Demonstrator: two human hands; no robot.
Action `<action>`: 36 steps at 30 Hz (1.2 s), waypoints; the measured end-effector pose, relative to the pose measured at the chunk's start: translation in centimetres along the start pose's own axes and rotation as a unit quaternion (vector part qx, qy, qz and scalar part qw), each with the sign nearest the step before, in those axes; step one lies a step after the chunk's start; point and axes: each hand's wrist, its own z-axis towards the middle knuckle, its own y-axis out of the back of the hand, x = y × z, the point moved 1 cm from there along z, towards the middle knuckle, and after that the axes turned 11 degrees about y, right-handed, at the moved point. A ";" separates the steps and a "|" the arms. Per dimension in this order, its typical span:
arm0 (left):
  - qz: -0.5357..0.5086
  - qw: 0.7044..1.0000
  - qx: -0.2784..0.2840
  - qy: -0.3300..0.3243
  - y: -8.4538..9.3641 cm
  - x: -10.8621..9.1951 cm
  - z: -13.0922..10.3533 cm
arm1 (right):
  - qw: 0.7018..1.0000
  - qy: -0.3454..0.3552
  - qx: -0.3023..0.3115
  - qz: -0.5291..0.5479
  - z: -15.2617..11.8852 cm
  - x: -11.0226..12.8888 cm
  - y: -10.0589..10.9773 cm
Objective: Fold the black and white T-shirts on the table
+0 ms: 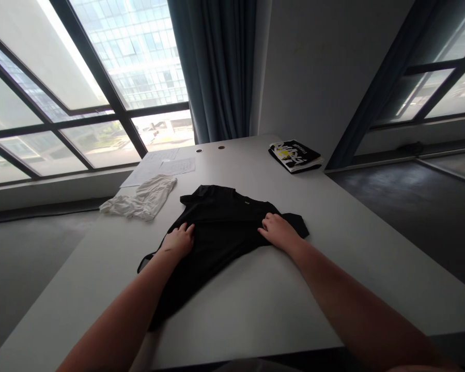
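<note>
A black T-shirt (pixel 220 232) lies spread at a slant on the white table, with a small label at its neckline and both sleeves showing. Its lower part reaches toward the table's near edge. On the left side of the shirt rests my left hand (pixel 179 241), palm down, its fingers apart and slightly bent on the cloth. My right hand (pixel 278 230) lies on the other side, close to the right sleeve, fingers a little apart and touching the fabric. A faint crease runs across the cloth between the hands. Both palms are hidden from above.
A crumpled white garment (pixel 145 199) lies left of the shirt on the table (pixel 344 243). Behind it are paper sheets (pixel 158 165). A folded black garment with white and yellow print (pixel 296 155) sits at the far right edge. Windows and a blue curtain (pixel 219 67) stand behind.
</note>
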 end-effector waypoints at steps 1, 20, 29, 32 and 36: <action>0.015 1.000 0.019 0.004 0.6 -0.1 -0.4 | 1.000 -0.019 -0.008 -0.002 0.2 -1.0 -0.1; -0.126 0.990 -0.037 -0.056 -0.9 -4.6 7.1 | 0.999 -0.030 -0.009 0.006 1.7 2.8 -2.4; -0.159 0.982 -0.039 0.091 -0.7 -4.6 10.6 | 0.989 -0.129 -0.067 0.015 4.3 -7.3 -3.2; -0.169 0.967 -0.037 0.189 -0.7 -3.1 10.8 | 0.974 -0.207 -0.083 0.027 3.9 -9.9 -3.1; -0.178 0.955 -0.038 0.235 -1.7 0.5 9.8 | 0.963 -0.240 -0.115 0.027 3.1 -10.9 -2.3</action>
